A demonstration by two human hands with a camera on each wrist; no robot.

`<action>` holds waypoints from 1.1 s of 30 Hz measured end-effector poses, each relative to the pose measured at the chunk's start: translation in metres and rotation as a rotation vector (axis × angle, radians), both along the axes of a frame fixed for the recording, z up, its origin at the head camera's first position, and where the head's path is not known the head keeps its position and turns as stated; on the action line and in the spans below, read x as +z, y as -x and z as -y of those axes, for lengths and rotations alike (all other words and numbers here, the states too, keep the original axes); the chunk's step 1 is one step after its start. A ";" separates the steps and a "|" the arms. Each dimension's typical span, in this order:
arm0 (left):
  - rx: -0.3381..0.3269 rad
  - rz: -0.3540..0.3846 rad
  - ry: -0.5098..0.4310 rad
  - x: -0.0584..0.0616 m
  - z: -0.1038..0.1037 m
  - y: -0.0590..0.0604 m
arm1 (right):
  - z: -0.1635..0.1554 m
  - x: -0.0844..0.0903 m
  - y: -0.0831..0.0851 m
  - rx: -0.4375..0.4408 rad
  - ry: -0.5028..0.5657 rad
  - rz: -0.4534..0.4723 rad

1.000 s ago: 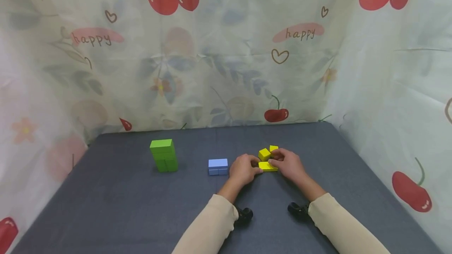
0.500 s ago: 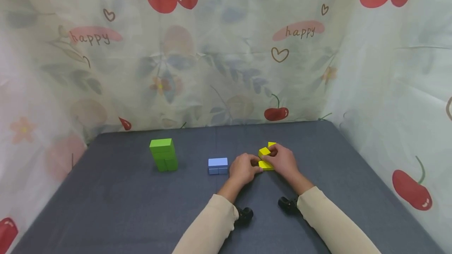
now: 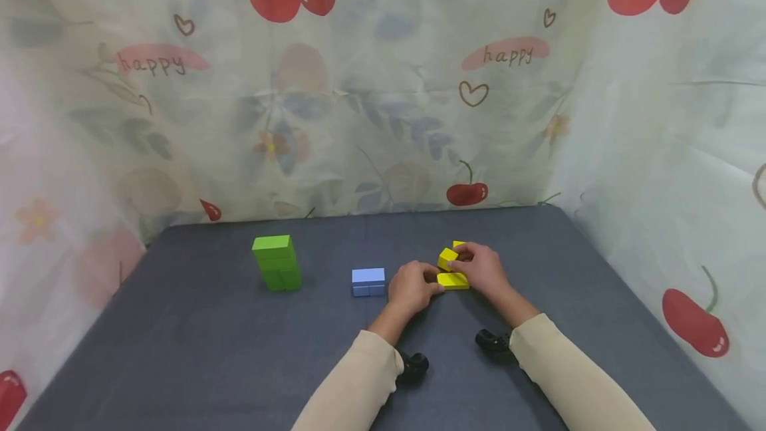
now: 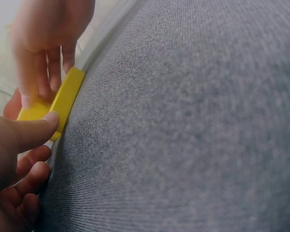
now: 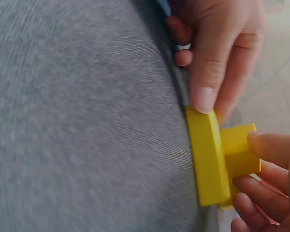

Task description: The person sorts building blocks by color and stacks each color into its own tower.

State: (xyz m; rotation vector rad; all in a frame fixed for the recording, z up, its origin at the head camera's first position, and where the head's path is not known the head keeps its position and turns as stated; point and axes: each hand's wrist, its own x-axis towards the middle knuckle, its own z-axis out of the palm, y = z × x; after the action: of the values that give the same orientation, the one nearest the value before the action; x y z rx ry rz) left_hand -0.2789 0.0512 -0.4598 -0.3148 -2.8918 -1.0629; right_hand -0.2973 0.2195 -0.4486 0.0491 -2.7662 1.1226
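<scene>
Yellow flat block [image 3: 453, 280] pinched by L hand [image 3: 411, 287], R hand [image 3: 483, 269] holding cube [image 3: 447, 258].

Matt yellow blocks [image 3: 453, 279], woven gray cloth [image 3: 239, 351]

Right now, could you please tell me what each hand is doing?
Left hand: thumb touches the flat yellow block.
Right hand: pinches the small yellow block.

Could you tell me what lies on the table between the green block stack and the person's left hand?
In the head view, a light blue block sits between the green block stack and the left hand, close to the hand; the rest is bare grey cloth.
</scene>
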 end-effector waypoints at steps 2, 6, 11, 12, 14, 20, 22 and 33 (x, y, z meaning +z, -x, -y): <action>-0.001 -0.002 0.003 -0.001 0.000 0.000 | -0.003 0.002 -0.001 0.013 0.009 0.000; -0.010 -0.006 0.000 -0.001 0.001 0.000 | -0.007 0.005 -0.005 0.038 0.006 0.002; 0.000 0.001 -0.001 -0.001 0.001 0.000 | -0.010 0.008 -0.010 0.092 -0.023 0.019; 0.002 0.004 -0.001 -0.001 0.001 0.000 | -0.011 0.008 -0.012 0.100 -0.025 0.023; 0.004 0.003 -0.002 -0.002 0.000 0.001 | -0.012 0.009 -0.013 0.128 -0.034 0.022; 0.001 0.002 -0.001 -0.002 -0.001 0.001 | -0.017 0.011 -0.016 0.200 -0.033 0.025; 0.000 0.007 0.004 -0.002 -0.001 0.001 | -0.018 0.012 -0.017 0.226 -0.034 0.028; 0.008 0.010 0.005 -0.002 -0.002 0.002 | -0.018 0.011 -0.020 0.265 -0.046 0.005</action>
State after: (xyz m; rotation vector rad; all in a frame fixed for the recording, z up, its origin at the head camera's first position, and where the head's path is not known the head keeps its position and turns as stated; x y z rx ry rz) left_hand -0.2805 0.0530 -0.4617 -0.2990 -2.9028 -1.0590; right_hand -0.2775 0.2373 -0.4378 0.4303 -2.8511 1.1149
